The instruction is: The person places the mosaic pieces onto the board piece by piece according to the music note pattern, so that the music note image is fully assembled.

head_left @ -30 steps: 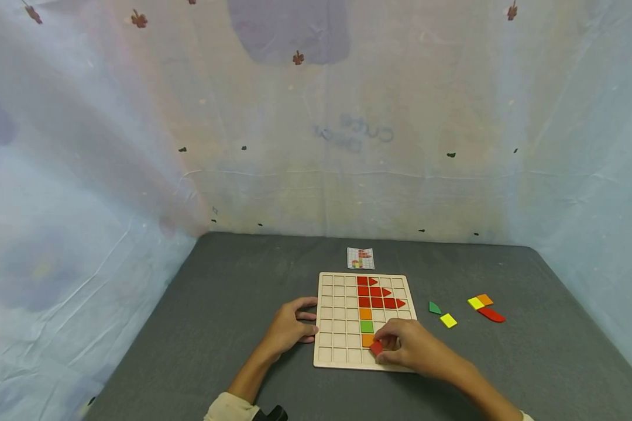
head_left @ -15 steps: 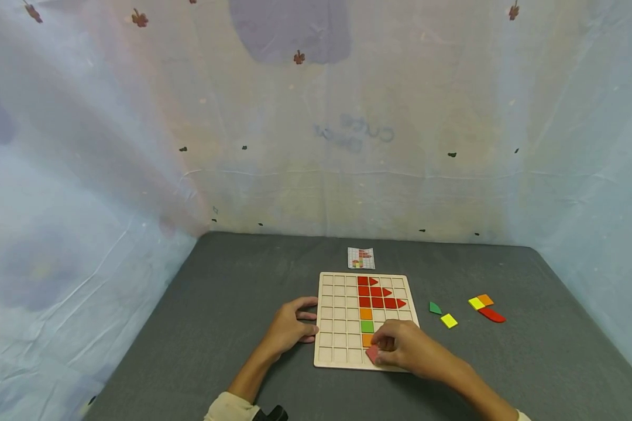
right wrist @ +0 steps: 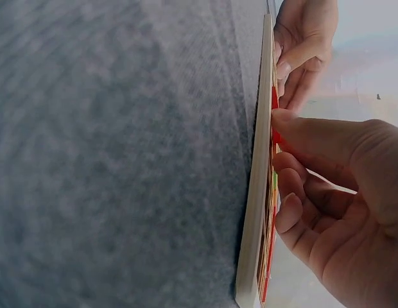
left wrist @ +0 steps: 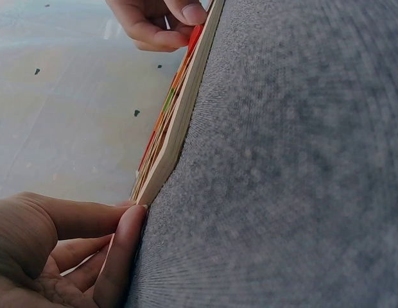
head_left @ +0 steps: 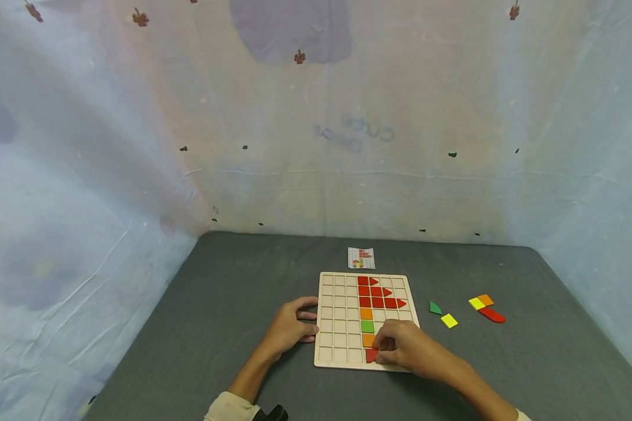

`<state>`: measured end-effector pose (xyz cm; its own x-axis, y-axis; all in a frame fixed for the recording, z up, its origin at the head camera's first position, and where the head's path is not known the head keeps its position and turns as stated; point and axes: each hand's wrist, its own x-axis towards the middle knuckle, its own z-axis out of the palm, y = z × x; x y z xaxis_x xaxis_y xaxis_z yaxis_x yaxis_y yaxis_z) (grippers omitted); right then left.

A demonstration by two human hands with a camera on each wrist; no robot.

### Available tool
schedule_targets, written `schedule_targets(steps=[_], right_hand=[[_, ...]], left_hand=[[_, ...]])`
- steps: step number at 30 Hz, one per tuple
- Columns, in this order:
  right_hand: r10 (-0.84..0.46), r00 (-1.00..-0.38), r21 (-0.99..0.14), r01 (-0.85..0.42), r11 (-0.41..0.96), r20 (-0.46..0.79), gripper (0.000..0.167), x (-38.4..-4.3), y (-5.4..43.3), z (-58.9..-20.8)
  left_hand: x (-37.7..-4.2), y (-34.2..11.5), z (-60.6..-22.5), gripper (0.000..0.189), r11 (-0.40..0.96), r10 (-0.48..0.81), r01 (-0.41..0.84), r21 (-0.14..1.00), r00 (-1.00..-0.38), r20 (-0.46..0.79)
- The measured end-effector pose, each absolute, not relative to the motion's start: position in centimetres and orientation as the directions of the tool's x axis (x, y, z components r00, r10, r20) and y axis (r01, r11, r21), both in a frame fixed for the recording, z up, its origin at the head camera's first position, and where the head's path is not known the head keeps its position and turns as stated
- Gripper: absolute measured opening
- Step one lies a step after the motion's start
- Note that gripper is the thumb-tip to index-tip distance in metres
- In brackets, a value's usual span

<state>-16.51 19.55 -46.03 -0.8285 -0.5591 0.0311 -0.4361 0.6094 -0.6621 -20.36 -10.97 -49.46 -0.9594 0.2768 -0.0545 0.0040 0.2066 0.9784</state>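
Note:
A wooden grid board [head_left: 339, 327] lies on the grey table, with red, orange and green tiles set in its cells. My right hand [head_left: 411, 348] pinches a red tile [head_left: 371, 355] between thumb and fingers at the bottom row, just below an orange tile [head_left: 368, 340]. The fingers cover the right part of this red tile. In the right wrist view the thumb [right wrist: 295, 122] presses on it close over the board. At the board's left edge my left hand [head_left: 287, 327] rests its fingertips and thumb against the wood, fingers fairly straight.
Behind the board lies a small pattern card [head_left: 360, 258]. To the right are loose pieces: a green one [head_left: 435, 308], a yellow square [head_left: 449, 321], another yellow square [head_left: 476, 303], an orange one [head_left: 485, 299] and a long red one [head_left: 492, 315]. A printed curtain [head_left: 321, 193] surrounds the table.
The red tile in my right hand has turned from a tilted position to lie square with the grid, slightly left and lower, in the bottom row. My left hand has stayed put.

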Motion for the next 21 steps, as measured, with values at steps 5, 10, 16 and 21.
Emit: schedule_targets(steps=[5,10,16,21], right_hand=[[-0.562,-0.826,-0.65,-0.444,0.617,0.03,0.013,-16.54,19.32,-46.05],[-0.571,-0.82,-0.654,-0.454,0.605,0.042,0.011,-16.4,19.13,-45.94],[-0.567,-0.822,-0.648,-0.459,0.608,0.05,0.011,-16.45,19.16,-46.06],[-0.555,-0.829,-0.656,-0.456,0.601,0.068,0.011,-16.55,19.56,-46.19]], left_hand=[[-20.33,-10.97,-49.43,0.067,0.203,0.279,0.003,0.979,-0.959,-0.054],[-20.33,-10.96,-49.45,0.067,0.198,0.281,0.009,0.98,-0.958,-0.048],[-20.43,-11.0,-49.51,0.066,0.199,0.288,0.011,0.98,-0.956,-0.047],[-20.59,-11.03,-49.67,0.066,0.212,0.287,0.008,0.977,-0.956,-0.054]])
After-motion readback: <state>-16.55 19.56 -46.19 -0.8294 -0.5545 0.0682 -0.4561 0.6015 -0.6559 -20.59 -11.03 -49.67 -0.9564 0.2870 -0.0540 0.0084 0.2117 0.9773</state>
